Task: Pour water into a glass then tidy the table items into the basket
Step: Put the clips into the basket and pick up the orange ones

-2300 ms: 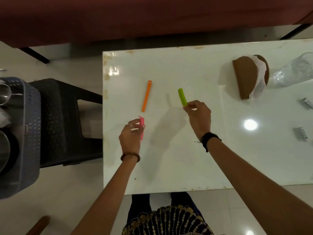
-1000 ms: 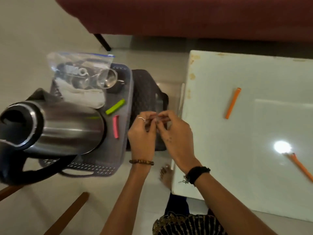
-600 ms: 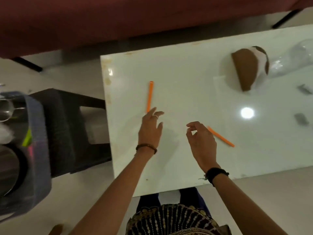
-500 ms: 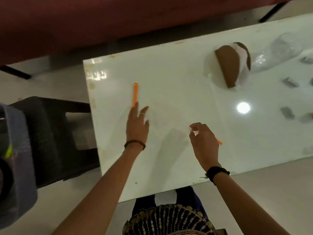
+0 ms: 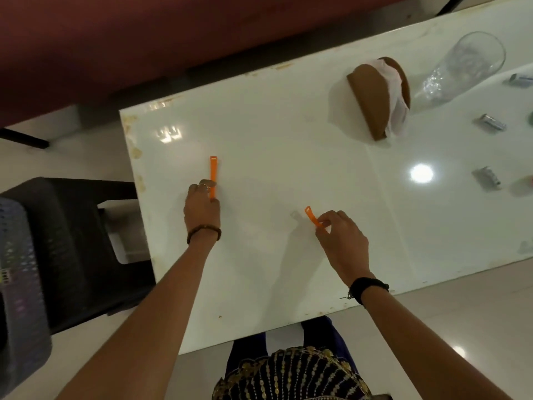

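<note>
left hand (image 5: pixel 202 207): fingers on an orange clip (image 5: pixel 213 176) lying on the counter (image 5: pixel 288 168)
right hand (image 5: pixel 343 243): pinching a second orange clip (image 5: pixel 312 216)

Two clips (image 5: pixel 213 171) (image 5: pixel 311 216) on table (image 5: pixel 274 269); glass (image 5: pixel 464 67) far right; basket (image 5: pixel 20 269) left on stool (image 5: pixel 72 226).

On the table (image 5: pixel 259 269): 2 orange clips (image 5: pixel 213 171) (image 5: pixel 311 216), 1 glass (image 5: pixel 467 64), 3 silver clips (image 5: pixel 491 122) (image 5: pixel 487 175) (image 5: pixel 520 80).
</note>
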`<state>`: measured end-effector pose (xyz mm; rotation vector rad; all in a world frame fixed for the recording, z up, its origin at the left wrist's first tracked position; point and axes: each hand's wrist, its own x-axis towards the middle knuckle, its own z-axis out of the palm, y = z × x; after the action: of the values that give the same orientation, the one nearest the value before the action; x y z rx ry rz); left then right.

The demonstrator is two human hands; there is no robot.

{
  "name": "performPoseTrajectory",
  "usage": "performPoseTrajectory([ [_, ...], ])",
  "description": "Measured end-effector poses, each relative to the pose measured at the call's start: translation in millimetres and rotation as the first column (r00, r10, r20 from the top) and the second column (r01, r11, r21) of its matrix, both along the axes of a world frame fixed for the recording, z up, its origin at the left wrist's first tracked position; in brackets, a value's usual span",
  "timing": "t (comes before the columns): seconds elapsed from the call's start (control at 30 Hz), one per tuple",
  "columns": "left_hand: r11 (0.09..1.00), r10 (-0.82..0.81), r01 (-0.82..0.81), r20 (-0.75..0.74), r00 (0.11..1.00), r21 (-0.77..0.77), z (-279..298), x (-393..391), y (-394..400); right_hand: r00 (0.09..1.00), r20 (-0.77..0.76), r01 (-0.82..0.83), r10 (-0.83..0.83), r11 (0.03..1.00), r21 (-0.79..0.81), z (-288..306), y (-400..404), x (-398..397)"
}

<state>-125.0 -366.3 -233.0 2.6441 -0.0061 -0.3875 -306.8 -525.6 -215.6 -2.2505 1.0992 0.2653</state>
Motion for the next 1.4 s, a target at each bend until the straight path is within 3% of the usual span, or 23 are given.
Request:
performPoseTrajectory([
  [0.07,0.976,0.124,-0.139,-0.097,0.987,-0.165,5,-4,3,0.991,0.086,0.087,-0.098,0.988,0.126,12,18,13],
  [0.17,0.808,0.288,-0.376,-0.252,0.924,-0.454,25,-12,20,0.955,0.186,0.164,-0.233,0.931,0.327,33,56,43],
  [0.37,0.647,0.413,-0.513,-0.307,0.858,-0.564,79,-15,105,0.916,0.262,0.098,-0.306,0.800,0.591,77,158,119],
  [0.47,0.596,0.520,-0.519,-0.197,0.831,-0.613,109,-7,168,0.916,0.298,-0.003,-0.268,0.739,0.674,99,221,160],
  [0.57,0.611,0.630,-0.525,-0.037,0.775,-0.593,130,3,234,0.912,0.347,-0.111,-0.218,0.684,0.721,114,284,195],
  [0.67,0.642,0.724,-0.611,0.104,0.682,-0.463,136,11,301,0.909,0.384,-0.199,-0.159,0.645,0.738,118,348,220],
  [0.73,0.707,0.685,-0.604,0.143,0.714,-0.367,131,9,328,0.911,0.397,-0.227,-0.110,0.670,0.707,113,381,225],
  [0.87,0.819,0.566,-0.548,0.085,0.820,-0.172,112,5,353,0.934,0.333,-0.293,0.131,0.814,0.502,95,430,224],
  [1.07,0.842,0.523,-0.517,-0.002,0.852,-0.153,94,4,355,0.887,0.322,-0.433,0.330,0.836,0.338,79,447,221],
  [1.23,0.866,0.474,-0.431,0.142,0.869,-0.253,99,7,340,0.848,0.487,-0.425,0.209,0.817,0.390,73,428,219],
  [1.4,0.904,0.372,-0.302,0.207,0.905,-0.302,105,16,286,0.849,0.522,-0.354,0.086,0.825,0.440,61,364,205],
])
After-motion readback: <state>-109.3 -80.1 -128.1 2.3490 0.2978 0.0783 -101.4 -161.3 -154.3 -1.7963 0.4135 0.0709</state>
